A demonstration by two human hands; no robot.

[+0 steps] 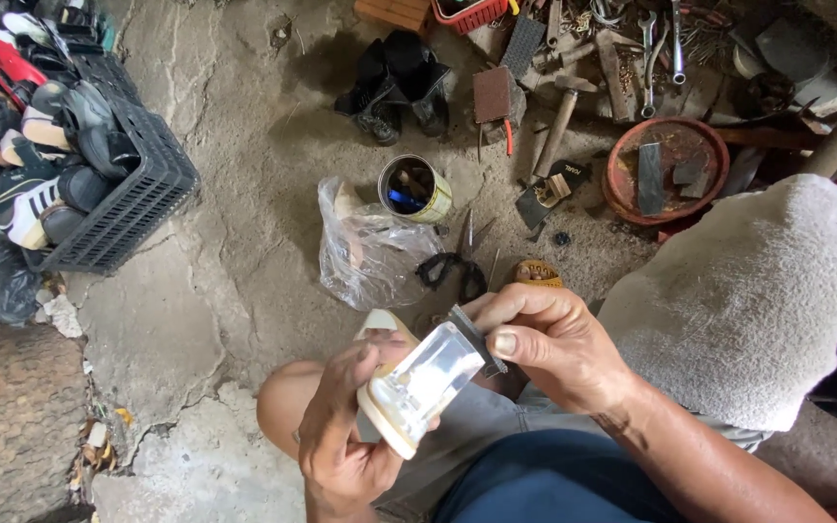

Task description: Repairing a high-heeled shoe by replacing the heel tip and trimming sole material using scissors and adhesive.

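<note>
The cracked grey concrete floor [244, 194] spreads rough and stained under everything. A fuzzy grey cloth [743, 300] drapes my right knee. To the left, a black plastic lattice crate [138, 199] is heaped with worn shoes. A crumpled clear plastic bag [370, 257] lies beside a round open tin can [417, 189] holding dark odds and a blue piece. A rusty round metal dish [668, 169] carries flat dark blocks. My left hand [341, 426] wraps a cream shoe heel with a glossy clear face [418, 387], above my lap. My right hand [549, 344] pinches a thin dark flat blade [477, 339] against its upper edge.
</note>
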